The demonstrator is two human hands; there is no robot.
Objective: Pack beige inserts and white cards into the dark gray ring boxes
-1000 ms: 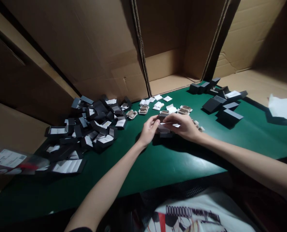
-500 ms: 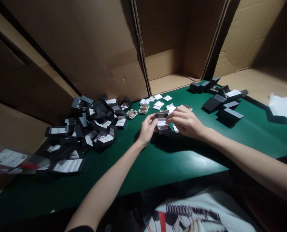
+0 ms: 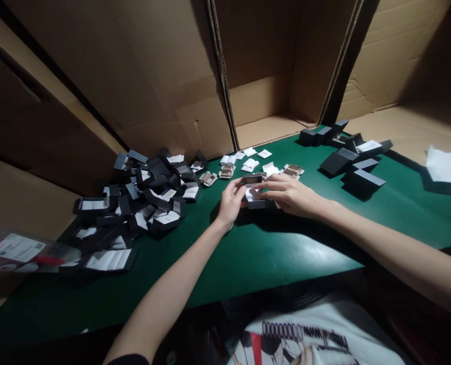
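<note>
Near the middle of the green table [image 3: 218,268], a small dark box [image 3: 256,204] with a white lining stands with its lid up. My left hand [image 3: 231,204] grips the box's left side, thumb toward the front. At the right side, my right hand [image 3: 290,195] has its fingers over the white lining, touching it; whether they pinch a part of it is too small to tell. Folded white pieces [image 3: 250,165] and brownish tray-like pieces [image 3: 226,171] lie just behind the hands.
Many open black boxes with white linings [image 3: 159,172] are heaped at the left, beside a clear plastic bag with a label [image 3: 17,247]. Several dark boxes [image 3: 338,161] lie at the right. Cardboard boxes [image 3: 164,76] line the back. A white sheet [image 3: 448,167] is far right.
My right hand has moved slightly left, its fingers now lower over the white lining. The lining looks pressed further into the box. My left hand keeps its hold.
</note>
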